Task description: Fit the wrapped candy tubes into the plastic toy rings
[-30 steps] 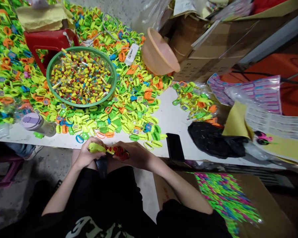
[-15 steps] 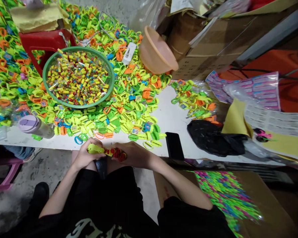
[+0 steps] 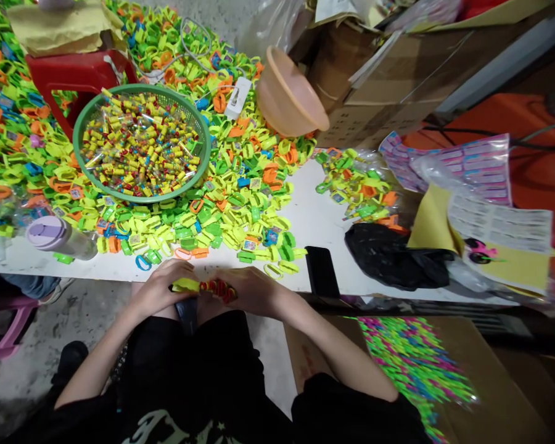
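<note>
My left hand (image 3: 163, 287) is closed round a yellow-green toy watch (image 3: 185, 285), most of it hidden by the fingers. Beside it, my right hand (image 3: 252, 288) is closed on several small red-and-yellow candy tubes (image 3: 218, 288), whose ends stick out toward the left hand. The two hands meet above my lap at the table's front edge, and one tube end reaches the watch. Beyond them a heap of yellow, green, orange and blue toy watches (image 3: 231, 216) covers much of the table. A green basket (image 3: 77, 148) there is full of similar small tubes.
A lidded cup (image 3: 60, 237) lies tilted at the left. To the right are a black phone (image 3: 322, 271), a black plastic bag (image 3: 393, 259) and printed sheets (image 3: 502, 228). Behind stand a red stool (image 3: 69, 71), a peach basin (image 3: 289, 92) and a cardboard box (image 3: 398, 86).
My left hand has turned over the toy watch, so less of it shows. The right hand still holds the tubes in nearly the same place. The whole view has shifted slightly.
</note>
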Available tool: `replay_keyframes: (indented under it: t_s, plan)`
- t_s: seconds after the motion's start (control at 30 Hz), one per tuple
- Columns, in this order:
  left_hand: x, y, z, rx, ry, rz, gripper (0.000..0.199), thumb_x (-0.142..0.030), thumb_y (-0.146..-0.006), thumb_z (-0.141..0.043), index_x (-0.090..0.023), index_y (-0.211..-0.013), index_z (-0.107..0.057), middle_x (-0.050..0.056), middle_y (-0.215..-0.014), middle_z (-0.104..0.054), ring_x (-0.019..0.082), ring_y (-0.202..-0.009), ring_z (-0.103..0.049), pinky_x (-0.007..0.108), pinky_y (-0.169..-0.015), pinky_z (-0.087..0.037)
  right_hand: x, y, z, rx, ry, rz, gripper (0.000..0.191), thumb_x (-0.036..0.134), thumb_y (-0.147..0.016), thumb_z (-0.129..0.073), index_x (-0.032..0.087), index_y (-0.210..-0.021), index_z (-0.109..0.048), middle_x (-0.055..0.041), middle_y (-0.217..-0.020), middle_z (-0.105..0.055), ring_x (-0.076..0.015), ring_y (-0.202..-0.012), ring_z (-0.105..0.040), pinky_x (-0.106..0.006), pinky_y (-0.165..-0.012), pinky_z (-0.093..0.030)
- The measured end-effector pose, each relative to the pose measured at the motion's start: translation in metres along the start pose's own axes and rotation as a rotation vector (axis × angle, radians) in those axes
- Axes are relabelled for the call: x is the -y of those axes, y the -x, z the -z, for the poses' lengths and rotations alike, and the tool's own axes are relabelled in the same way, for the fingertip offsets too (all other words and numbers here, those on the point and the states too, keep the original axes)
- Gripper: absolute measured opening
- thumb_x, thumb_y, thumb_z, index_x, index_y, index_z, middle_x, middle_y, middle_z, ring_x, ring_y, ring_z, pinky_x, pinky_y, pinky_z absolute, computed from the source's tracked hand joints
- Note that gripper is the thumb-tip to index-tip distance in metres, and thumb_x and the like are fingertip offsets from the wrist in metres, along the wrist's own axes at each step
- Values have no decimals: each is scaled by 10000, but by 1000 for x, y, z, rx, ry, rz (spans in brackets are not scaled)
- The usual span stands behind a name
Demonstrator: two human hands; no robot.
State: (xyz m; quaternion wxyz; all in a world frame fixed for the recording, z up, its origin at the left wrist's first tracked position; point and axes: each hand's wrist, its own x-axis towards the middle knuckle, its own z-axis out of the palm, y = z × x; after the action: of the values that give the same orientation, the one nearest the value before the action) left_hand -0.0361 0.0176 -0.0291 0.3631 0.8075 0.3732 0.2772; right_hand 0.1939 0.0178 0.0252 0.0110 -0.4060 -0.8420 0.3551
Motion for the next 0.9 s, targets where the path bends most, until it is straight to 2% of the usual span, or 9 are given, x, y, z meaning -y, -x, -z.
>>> replay_keyframes:
  t_s: [0.07, 0.2, 0.37, 0.53, 0.7, 0.9]
  plan:
    - [-2, -2, 4, 82, -139, -10, 208, -350, -844, -601, -239, -1010, -657, 54, -1055, -640, 212, -1028, -572, 336, -914, -433, 2, 0, -2, 11, 125, 32, 252, 222, -819, -588, 141, -1057, -575, -102, -992, -686, -232, -901, -647, -281, -695, -449]
    - [-4, -7, 3, 167, -196, -15, 272, -368, -875, -544, -240, -1099, -630, 63, -1077, -645, 203, -948, -602, 288, -820, -465, 4, -1, -10, -53, 250, 139, 279, 137, -848, -528, 130, -1127, -538, -126, -1059, -664, -243, -979, -638, -315, -757, -488]
    - [0, -6, 0, 113, -277, -2, 245, -375, -890, -507, -218, -1024, -638, 64, -995, -654, 203, -886, -603, 287, -767, -459, 0, -4, -17, -130, 290, 148, 293, 83, -849, -502, 105, -1139, -538, -121, -998, -665, -248, -949, -641, -340, -757, -513]
    - [5, -6, -5, 104, -351, -46, 214, -338, -904, -478, -200, -960, -631, 62, -893, -629, 185, -801, -575, 268, -700, -437, -9, -2, -23, -175, 300, 158, 368, 54, -842, -489, 115, -1205, -509, -127, -1061, -655, -239, -990, -626, -342, -797, -519]
    - [11, -1, -21, 214, -203, -33, 172, -293, -913, -469, -214, -900, -621, 38, -835, -595, 152, -741, -561, 232, -643, -408, -17, 1, -42, -97, 304, 159, 317, 35, -839, -457, 116, -1132, -547, -122, -1021, -666, -237, -965, -625, -331, -761, -526]
    - [26, 19, -50, 343, -89, -5, 170, -293, -893, -503, -217, -797, -620, 8, -765, -583, 133, -644, -534, 227, -580, -363, -29, 11, -74, 0, 183, 127, 207, 135, -841, -525, 127, -1042, -578, -99, -965, -682, -224, -902, -647, -293, -716, -504]
